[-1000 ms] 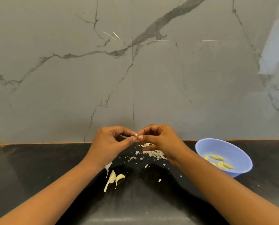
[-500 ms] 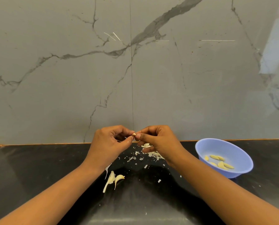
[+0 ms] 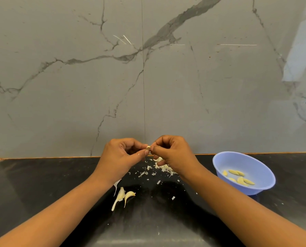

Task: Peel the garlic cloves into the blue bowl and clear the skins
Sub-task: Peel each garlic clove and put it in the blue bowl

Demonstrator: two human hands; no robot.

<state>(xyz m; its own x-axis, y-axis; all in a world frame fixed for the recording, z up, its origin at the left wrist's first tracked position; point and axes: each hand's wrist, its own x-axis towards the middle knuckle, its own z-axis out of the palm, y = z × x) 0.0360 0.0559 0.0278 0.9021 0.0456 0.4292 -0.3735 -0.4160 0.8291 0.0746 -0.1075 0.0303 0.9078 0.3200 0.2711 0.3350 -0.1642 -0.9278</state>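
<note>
I see a grey veined marble wall point(image 3: 59, 104) behind a glossy black stone countertop point(image 3: 32, 184), with the round blue plastic bowl point(image 3: 255, 163) sitting on it. Left of the bowl, the left hand point(image 3: 118, 157) and right hand point(image 3: 175, 155) meet, both pinching one small pale garlic clove point(image 3: 148, 147) at the fingertips. White papery skin scraps point(image 3: 164, 168) lie beneath them, and two unpeeled cloves point(image 3: 124, 195) lie farther left. Yellowish peeled cloves point(image 3: 241, 179) are inside the bowl.

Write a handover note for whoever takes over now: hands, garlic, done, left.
Hands: the left hand and right hand both pinch one clove above the counter, mid-peel.
Done: several peeled cloves lie in the bowl, at right.
Two unpeeled cloves lie by the left wrist; skins are scattered below the hands.
Left: finish this clove, peel those two, clear the skins.
</note>
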